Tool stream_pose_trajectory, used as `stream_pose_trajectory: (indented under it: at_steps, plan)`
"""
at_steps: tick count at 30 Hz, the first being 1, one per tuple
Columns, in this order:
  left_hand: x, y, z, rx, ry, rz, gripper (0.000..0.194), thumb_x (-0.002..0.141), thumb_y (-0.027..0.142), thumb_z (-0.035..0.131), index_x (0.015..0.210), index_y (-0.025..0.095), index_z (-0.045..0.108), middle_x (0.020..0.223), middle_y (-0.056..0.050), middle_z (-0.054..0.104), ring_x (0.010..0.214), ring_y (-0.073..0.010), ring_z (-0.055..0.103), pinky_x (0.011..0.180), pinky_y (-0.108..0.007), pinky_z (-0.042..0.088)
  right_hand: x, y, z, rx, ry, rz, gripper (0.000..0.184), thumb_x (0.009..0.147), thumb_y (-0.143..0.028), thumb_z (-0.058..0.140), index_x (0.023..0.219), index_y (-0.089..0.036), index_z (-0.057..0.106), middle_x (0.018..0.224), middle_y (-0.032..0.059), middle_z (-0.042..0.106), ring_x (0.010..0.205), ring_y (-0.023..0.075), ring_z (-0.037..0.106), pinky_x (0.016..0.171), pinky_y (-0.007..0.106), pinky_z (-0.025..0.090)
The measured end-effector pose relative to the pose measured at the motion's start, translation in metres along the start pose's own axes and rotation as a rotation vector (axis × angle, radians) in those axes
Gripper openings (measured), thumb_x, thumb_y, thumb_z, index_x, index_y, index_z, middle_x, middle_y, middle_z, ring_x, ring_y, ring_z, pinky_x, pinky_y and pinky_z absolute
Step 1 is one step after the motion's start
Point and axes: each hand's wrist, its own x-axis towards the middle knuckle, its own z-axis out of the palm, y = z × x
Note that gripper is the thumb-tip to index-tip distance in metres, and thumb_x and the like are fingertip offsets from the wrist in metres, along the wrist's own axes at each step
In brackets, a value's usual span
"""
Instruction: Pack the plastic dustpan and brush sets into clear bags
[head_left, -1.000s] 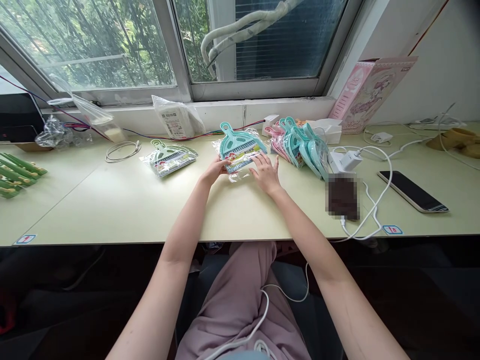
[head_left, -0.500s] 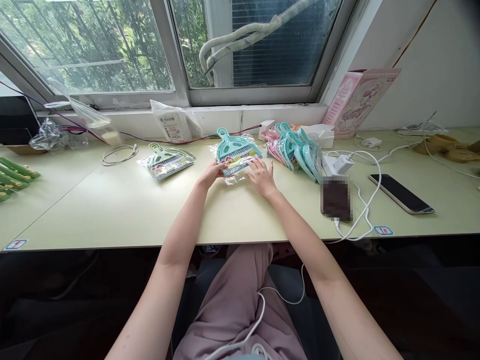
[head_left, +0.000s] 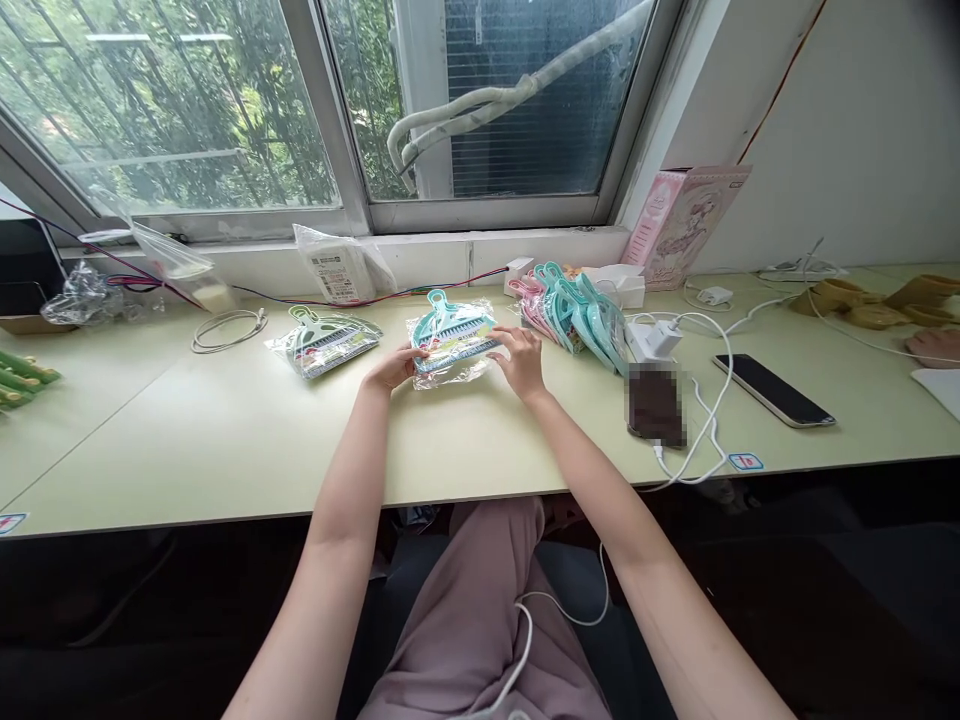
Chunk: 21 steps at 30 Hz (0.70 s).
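A teal mini dustpan and brush set [head_left: 454, 335] in clear plastic wrap lies between my hands on the table, its looped handle pointing toward the window. My left hand [head_left: 395, 368] grips the left edge of the pack, thumb on top. At the right edge, the bent fingers and thumb of my right hand [head_left: 519, 358] hold the wrapped pack. A green wrapped dustpan and brush set [head_left: 330, 340] lies to the left. Right of my hands is a pile of teal dustpans [head_left: 585, 315] with pink ones [head_left: 532, 300] beside it.
White cables, a charger [head_left: 656, 340], a blurred dark device [head_left: 656, 405] and a phone [head_left: 776, 390] lie to the right. A pink box [head_left: 686, 225] stands by the wall. Another person's hand [head_left: 937, 345] shows at the far right. Green sticks [head_left: 22, 378] lie far left.
My right hand's fingers, spread over the pack's front before, are now bent at its right edge. My left hand still grips the left edge. The view has shifted slightly.
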Motion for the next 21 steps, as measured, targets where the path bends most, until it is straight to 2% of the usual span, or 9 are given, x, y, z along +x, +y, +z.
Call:
stream_pose_trajectory:
  at_steps: [3,5,8,12,17,21]
  plan:
    - [0.0,-0.003,0.003,0.017,-0.032,-0.034,0.023,0.07,0.004,0.064,0.09,0.013,0.057,0.077,-0.004,0.067,0.063,-0.0141,0.065,0.055,-0.025,0.058,0.0,0.007,0.005,0.16,-0.015,0.018,0.016,0.089,-0.02,0.066,0.098,-0.03,0.076,0.118,0.0018,0.072,0.114,0.0264,0.058,0.102,0.044,0.036]
    - [0.0,-0.005,0.004,0.012,-0.015,-0.055,0.026,0.07,0.003,0.064,0.093,0.013,0.056,0.082,-0.005,0.069,0.067,-0.0152,0.067,0.058,-0.027,0.06,0.002,0.013,0.008,0.275,-0.023,0.042,0.011,0.087,-0.021,0.069,0.087,-0.029,0.077,0.107,0.0004,0.076,0.107,0.0252,0.062,0.099,0.043,0.04]
    - [-0.001,-0.004,0.003,0.011,0.013,-0.073,0.032,0.07,0.002,0.063,0.099,0.012,0.057,0.085,-0.006,0.07,0.071,-0.0166,0.069,0.06,-0.027,0.061,0.005,0.022,0.011,0.424,-0.01,0.042,0.012,0.082,-0.02,0.073,0.088,-0.029,0.078,0.104,0.0006,0.077,0.103,0.0236,0.064,0.097,0.04,0.045]
    - [-0.003,-0.002,0.006,0.009,-0.014,-0.067,0.034,0.071,0.002,0.062,0.103,0.012,0.058,0.087,-0.007,0.071,0.072,-0.0173,0.07,0.06,-0.027,0.061,0.008,0.025,0.011,0.496,0.014,0.036,0.024,0.077,-0.018,0.077,0.098,-0.03,0.078,0.113,0.0016,0.074,0.109,0.0237,0.063,0.101,0.041,0.045]
    - [-0.007,0.0,0.009,0.069,-0.032,-0.105,0.023,0.074,0.004,0.062,0.094,0.013,0.056,0.081,-0.005,0.069,0.064,-0.0163,0.069,0.059,-0.029,0.062,0.008,0.024,0.01,0.548,0.037,0.089,0.008,0.078,-0.024,0.077,0.083,-0.03,0.08,0.109,0.0023,0.075,0.106,0.0239,0.064,0.102,0.043,0.045]
    - [-0.007,-0.001,0.008,0.092,-0.059,-0.121,0.023,0.074,0.005,0.064,0.096,0.013,0.057,0.083,-0.006,0.069,0.065,-0.0158,0.069,0.063,-0.031,0.064,0.008,0.024,0.009,0.552,0.091,0.122,0.005,0.08,-0.027,0.075,0.081,-0.029,0.08,0.115,0.0024,0.073,0.111,0.0248,0.063,0.103,0.044,0.044]
